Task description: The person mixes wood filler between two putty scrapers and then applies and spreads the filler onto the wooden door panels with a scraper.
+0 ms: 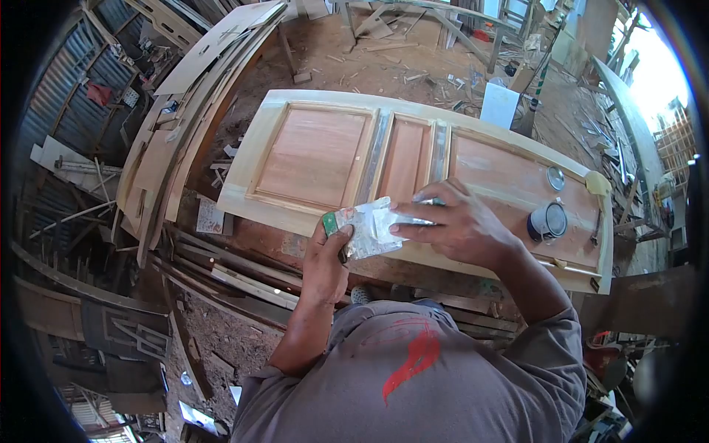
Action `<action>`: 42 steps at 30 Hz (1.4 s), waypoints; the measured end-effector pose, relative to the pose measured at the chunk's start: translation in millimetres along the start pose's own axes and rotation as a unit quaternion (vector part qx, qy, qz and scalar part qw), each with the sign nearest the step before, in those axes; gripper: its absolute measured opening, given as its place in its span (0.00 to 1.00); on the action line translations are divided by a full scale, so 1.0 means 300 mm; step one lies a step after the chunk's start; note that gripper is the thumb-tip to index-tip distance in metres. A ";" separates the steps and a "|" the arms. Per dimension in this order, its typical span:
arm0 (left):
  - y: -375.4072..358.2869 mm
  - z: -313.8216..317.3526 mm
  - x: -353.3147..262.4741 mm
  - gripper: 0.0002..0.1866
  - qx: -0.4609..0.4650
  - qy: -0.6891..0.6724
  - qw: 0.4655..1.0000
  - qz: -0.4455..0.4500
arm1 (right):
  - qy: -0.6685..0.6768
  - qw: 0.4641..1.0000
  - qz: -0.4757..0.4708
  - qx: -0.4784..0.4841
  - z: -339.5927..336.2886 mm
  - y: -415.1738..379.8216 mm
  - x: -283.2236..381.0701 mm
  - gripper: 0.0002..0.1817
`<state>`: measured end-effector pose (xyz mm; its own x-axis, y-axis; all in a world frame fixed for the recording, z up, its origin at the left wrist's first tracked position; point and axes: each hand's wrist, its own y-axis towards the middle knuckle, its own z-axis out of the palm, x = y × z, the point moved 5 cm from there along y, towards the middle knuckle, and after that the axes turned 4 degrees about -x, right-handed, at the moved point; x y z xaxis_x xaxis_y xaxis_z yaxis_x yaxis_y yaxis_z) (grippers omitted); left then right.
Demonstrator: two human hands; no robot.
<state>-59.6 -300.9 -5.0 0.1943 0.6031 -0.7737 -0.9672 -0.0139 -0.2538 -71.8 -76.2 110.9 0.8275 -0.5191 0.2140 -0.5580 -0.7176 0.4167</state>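
Over the near edge of a panelled wooden door (317,155), my left hand (326,255) grips a crinkled silvery packet (369,230) with a green corner. My right hand (450,221) is on the packet's right side, its fingers closed around something small that I cannot make out. A bit of blue-green shows between those fingers. To the right on the door stand an open can (547,221) and a round lid (555,178). A thin stick (565,266) lies by the door's near right edge.
Stacked boards (214,74) lean at the left of the door. Long timber strips (251,286) lie below it at the near left. A white sheet (500,105) stands behind the door, and wood scraps (413,77) litter the ground.
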 end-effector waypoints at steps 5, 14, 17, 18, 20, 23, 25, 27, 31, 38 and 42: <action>-0.012 0.009 -0.014 0.17 -0.018 0.006 1.000 0.009 | -0.041 0.999 0.018 0.008 -0.023 0.000 0.004 0.31; -0.023 0.003 -0.019 0.16 0.007 0.009 0.999 0.030 | -0.026 0.999 -0.019 -0.024 -0.005 0.025 0.043 0.30; -0.027 -0.002 -0.024 0.16 0.001 0.032 0.999 0.037 | -0.020 0.999 -0.001 0.026 0.019 0.023 0.035 0.30; -0.021 -0.005 -0.024 0.16 0.001 0.028 0.999 0.041 | -0.020 1.000 -0.001 0.015 0.005 0.031 0.034 0.30; -0.020 -0.019 -0.008 0.16 -0.001 0.024 0.999 0.041 | -0.017 1.000 0.008 -0.006 -0.022 0.031 0.043 0.31; -0.028 -0.010 -0.021 0.16 0.011 0.029 0.998 0.046 | -0.007 1.000 -0.026 0.008 0.052 0.036 0.049 0.32; -0.028 -0.027 -0.018 0.16 -0.005 0.037 0.998 0.051 | -0.016 1.000 -0.006 0.005 0.018 0.039 0.045 0.32; -0.025 -0.031 -0.025 0.17 -0.012 0.042 0.997 0.056 | -0.017 1.000 -0.005 0.000 -0.005 0.058 0.049 0.32; -0.024 -0.025 -0.045 0.17 -0.011 0.053 0.997 0.063 | -0.021 1.000 -0.016 0.015 0.028 0.079 0.054 0.32; -0.009 -0.006 -0.060 0.16 -0.009 0.037 0.997 0.067 | -0.037 0.998 -0.054 0.008 0.042 0.116 0.057 0.31; 0.017 -0.016 -0.060 0.16 -0.023 0.042 0.996 0.078 | -0.044 0.999 -0.024 0.013 0.000 0.121 0.024 0.28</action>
<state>-67.2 -315.6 4.9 0.0570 0.5223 -0.8508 -0.9785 -0.1399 -0.1514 -86.1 -106.1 127.5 0.8452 -0.5216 0.1164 -0.5204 -0.7538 0.4012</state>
